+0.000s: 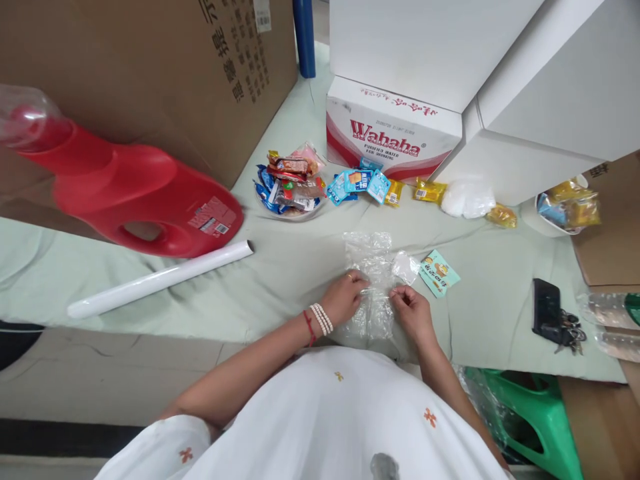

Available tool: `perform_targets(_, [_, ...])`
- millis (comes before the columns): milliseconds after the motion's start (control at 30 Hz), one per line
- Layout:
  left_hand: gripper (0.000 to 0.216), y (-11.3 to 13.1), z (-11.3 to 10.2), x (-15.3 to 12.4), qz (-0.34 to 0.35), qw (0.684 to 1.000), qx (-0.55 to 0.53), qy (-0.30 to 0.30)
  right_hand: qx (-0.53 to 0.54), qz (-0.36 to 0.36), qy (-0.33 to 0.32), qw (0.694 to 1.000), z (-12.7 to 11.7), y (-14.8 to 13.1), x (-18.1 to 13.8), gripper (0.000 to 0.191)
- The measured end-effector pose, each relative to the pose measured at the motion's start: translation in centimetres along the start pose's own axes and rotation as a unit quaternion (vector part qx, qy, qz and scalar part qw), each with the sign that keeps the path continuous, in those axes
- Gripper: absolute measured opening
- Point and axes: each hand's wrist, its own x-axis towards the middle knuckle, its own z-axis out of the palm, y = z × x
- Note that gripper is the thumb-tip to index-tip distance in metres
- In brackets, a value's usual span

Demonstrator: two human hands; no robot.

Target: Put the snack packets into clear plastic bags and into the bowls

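My left hand (345,295) and my right hand (411,309) both pinch a clear plastic bag (373,267) that lies flat on the pale green cloth (280,280) near the front edge. The fingers of each hand are closed on the bag's middle, a short gap between them. A beaded bracelet and a red string circle my left wrist. A small teal snack packet (439,273) lies just right of the bag, close to my right hand.
A plate piled with snacks (291,184), several blue packets (357,183) and yellow packets (429,191) lie further back. A red detergent jug (135,197) and white roll (160,279) sit left. Boxes (395,133) stand behind. A phone with keys (550,310) lies right, above a green stool (540,413).
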Motion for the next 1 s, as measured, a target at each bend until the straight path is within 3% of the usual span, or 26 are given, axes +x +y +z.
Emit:
perform_targets(200, [0.041,-1.3,-0.6,0.0,-0.04,0.997,-0.07,0.017,0.076,0.037,-0.026,0.996,-0.7,-0.2,-0.2,0.047])
perform_targets(400, [0.025,0.6,-1.8,-1.9,-0.025,0.993,-0.093,0.071,0.018,0.067,-0.058,0.996,-2.9,0.2,-2.2,0.054])
perform_targets(567, [0.02,2.2,-1.8,-3.1,0.024,0.995,-0.099,0.021,0.046,0.075,-0.126,0.988,-2.8,1.2,-4.5,0.044])
perform_targets(633, [0.018,2.3,-2.0,-3.6,-0.007,0.995,-0.089,0.05,0.035,0.061,-0.12,0.99,-2.4,1.4,-5.1,0.039])
perform_targets(733, [0.016,1.3,-2.8,-4.9,-0.126,0.974,-0.088,0.169,-0.053,-0.014,-0.021,0.998,-2.4,1.0,-5.8,0.031])
perform_targets(800, [0.017,0.3,-3.2,-6.2,-0.201,0.951,-0.119,0.204,-0.097,-0.095,0.032,0.99,-2.5,0.2,-6.2,0.026])
perform_targets(867, [0.02,-0.6,-3.5,-7.7,-0.252,0.935,-0.155,0.193,-0.112,-0.177,-0.006,0.978,-2.3,-0.8,-6.3,0.024])
perform_targets(1000, [0.024,-1.2,-3.0,-9.9,-0.293,0.926,-0.181,0.153,-0.186,-0.299,-0.197,0.915,0.3,-2.6,-5.3,0.023])
